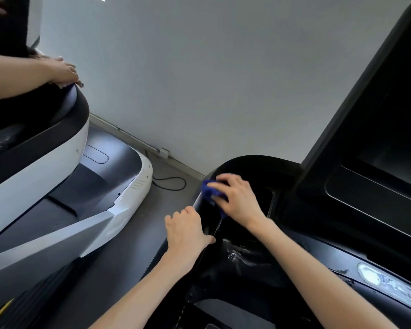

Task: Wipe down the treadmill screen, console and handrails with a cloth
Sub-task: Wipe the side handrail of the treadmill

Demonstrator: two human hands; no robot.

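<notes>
My right hand [237,200] presses a blue cloth [210,191] against the black left end of the treadmill console [242,167]. Most of the cloth is hidden under my fingers. My left hand [188,231] rests on the console's outer left edge, fingers curled over it, just below the cloth. The dark treadmill screen [377,138] rises at the right, tilted. Smudges show on the glossy console surface [237,256] between my arms.
A second, white-and-black treadmill [64,162] stands at the left, where another person's hand [62,72] rests on its console. A grey wall is behind. A black cable [171,181] lies on the dark floor near a wall socket [164,153].
</notes>
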